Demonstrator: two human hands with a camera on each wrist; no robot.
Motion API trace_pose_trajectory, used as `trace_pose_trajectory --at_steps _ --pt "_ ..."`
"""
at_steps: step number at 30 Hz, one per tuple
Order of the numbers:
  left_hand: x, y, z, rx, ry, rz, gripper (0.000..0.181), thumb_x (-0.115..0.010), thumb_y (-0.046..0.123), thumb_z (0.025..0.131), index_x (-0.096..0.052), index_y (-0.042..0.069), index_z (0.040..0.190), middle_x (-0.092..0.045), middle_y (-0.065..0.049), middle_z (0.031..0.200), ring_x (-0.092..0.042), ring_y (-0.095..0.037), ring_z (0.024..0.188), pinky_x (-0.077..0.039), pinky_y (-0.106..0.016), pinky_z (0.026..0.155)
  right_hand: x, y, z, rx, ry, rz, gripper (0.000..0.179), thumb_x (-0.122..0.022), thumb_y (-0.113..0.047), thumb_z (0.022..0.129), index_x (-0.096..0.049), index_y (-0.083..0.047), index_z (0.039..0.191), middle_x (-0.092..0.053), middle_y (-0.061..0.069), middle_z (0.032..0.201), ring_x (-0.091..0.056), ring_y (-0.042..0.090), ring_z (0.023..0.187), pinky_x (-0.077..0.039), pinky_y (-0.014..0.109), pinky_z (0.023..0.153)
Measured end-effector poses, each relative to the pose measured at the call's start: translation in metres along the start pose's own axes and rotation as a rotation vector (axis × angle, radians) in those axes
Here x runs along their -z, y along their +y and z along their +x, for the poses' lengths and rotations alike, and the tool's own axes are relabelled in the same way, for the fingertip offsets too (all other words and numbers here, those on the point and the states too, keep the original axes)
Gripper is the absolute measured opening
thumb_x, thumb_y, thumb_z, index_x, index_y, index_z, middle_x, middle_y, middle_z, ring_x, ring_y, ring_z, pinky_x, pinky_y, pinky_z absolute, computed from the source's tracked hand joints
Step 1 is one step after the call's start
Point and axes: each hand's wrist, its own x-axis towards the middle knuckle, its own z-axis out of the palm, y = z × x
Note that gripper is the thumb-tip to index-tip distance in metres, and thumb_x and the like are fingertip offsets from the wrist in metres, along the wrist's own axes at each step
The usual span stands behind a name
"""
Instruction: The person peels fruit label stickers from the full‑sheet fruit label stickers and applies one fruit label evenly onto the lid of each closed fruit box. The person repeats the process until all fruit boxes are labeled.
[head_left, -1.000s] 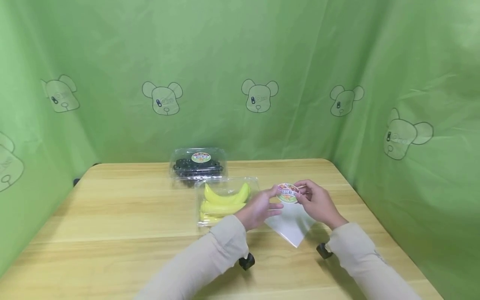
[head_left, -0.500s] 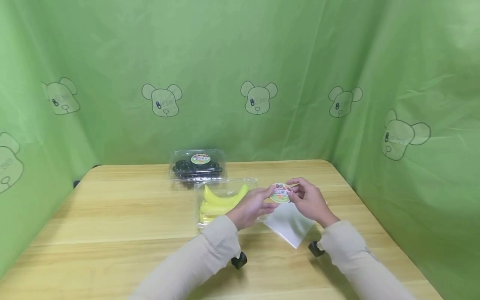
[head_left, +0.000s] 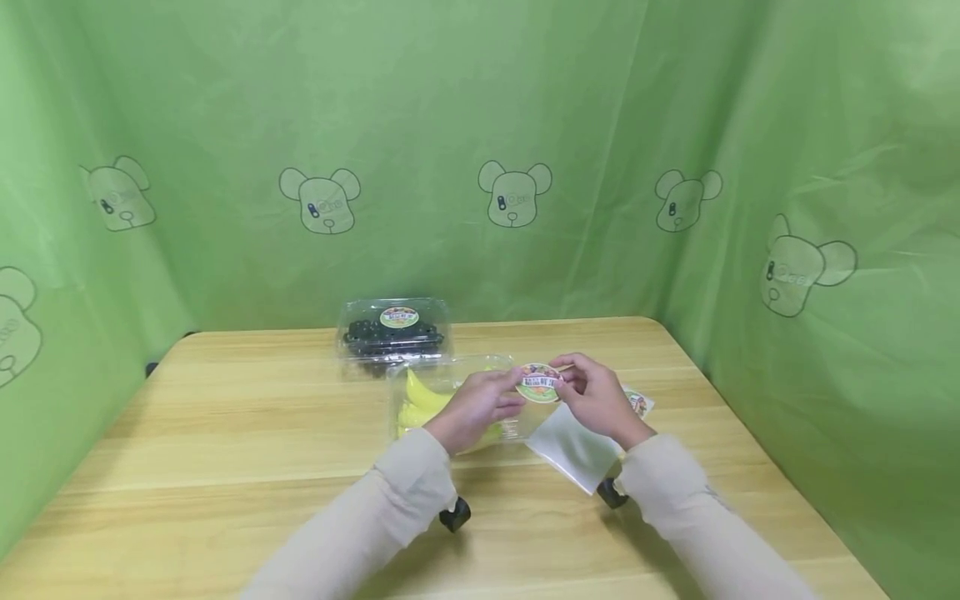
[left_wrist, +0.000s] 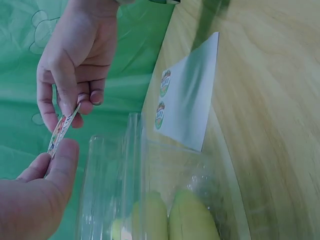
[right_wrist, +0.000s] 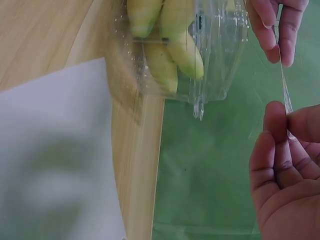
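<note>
A round fruit-print sticker [head_left: 539,382] is stretched between both hands above the table. My left hand [head_left: 474,408] pinches its left edge, and my right hand [head_left: 597,400] pinches the right edge between thumb and fingers. In the right wrist view the sticker [right_wrist: 285,90] shows edge-on as a thin strip. Just behind and below the left hand stands a clear plastic box [head_left: 513,429] of yellow bananas [head_left: 422,400], partly hidden by that hand. Under the right hand lies a white sticker sheet [head_left: 573,450]; two round stickers [left_wrist: 162,95] show on it in the left wrist view.
Behind the bananas, a second clear box [head_left: 393,354] of dark fruit bears a round sticker [head_left: 399,317] on its lid. The wooden table [head_left: 247,417] is enclosed by green curtains [head_left: 420,100] at the back and sides.
Both hands have moved left together with the sticker, toward the banana box. The left hand now covers more of the bananas, and a corner of the sticker sheet shows right of the right hand.
</note>
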Motion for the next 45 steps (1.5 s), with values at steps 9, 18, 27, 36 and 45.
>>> trace_pose_trajectory --at_steps 9,18,27,36,45 --pt "0.016 0.002 -0.004 -0.021 0.005 0.016 0.049 -0.048 0.029 0.102 -0.049 -0.010 0.131 -0.055 -0.021 0.129 -0.054 -0.036 0.120 -0.046 -0.037 0.102 -0.012 -0.003 0.007 -0.023 -0.008 0.013 0.029 -0.060 0.004 0.090 -0.058 0.003 0.119 -0.068 0.015 0.092 -0.066 0.035 0.077 -0.058 0.029 0.065" --pt "0.025 0.005 -0.010 -0.041 0.098 0.154 0.046 -0.054 0.029 0.100 -0.053 -0.008 0.127 -0.062 -0.018 0.118 -0.060 -0.033 0.112 -0.045 -0.044 0.102 -0.023 -0.011 0.014 -0.039 -0.013 0.058 0.028 -0.059 0.002 0.091 -0.057 0.003 0.119 -0.067 0.014 0.092 -0.065 0.035 0.078 -0.056 0.025 0.065" --pt "0.035 0.003 -0.016 -0.077 0.180 0.358 0.041 -0.058 0.033 0.097 -0.061 0.002 0.124 -0.064 -0.011 0.119 -0.060 -0.035 0.112 -0.046 -0.048 0.099 -0.035 -0.017 0.021 -0.054 0.005 0.088 0.025 -0.060 -0.002 0.093 -0.059 0.000 0.118 -0.068 0.012 0.091 -0.065 0.030 0.076 -0.055 0.026 0.062" --pt "0.041 -0.002 -0.013 -0.139 0.279 0.465 0.019 -0.066 0.019 0.092 -0.070 0.006 0.105 -0.069 -0.004 0.101 -0.063 -0.019 0.092 -0.054 -0.035 0.084 -0.045 -0.021 0.022 -0.087 0.031 0.132 0.024 -0.061 0.000 0.092 -0.059 0.000 0.116 -0.068 0.015 0.096 -0.063 0.038 0.083 -0.056 0.024 0.065" --pt "0.050 -0.005 -0.013 -0.156 0.325 0.489 0.006 -0.066 0.008 0.090 -0.069 0.004 0.093 -0.066 -0.005 0.084 -0.060 -0.015 0.077 -0.054 -0.029 0.071 -0.052 -0.026 0.026 -0.073 0.036 0.146 0.022 -0.061 0.001 0.091 -0.060 0.001 0.113 -0.065 0.014 0.097 -0.059 0.020 0.079 -0.053 0.021 0.065"
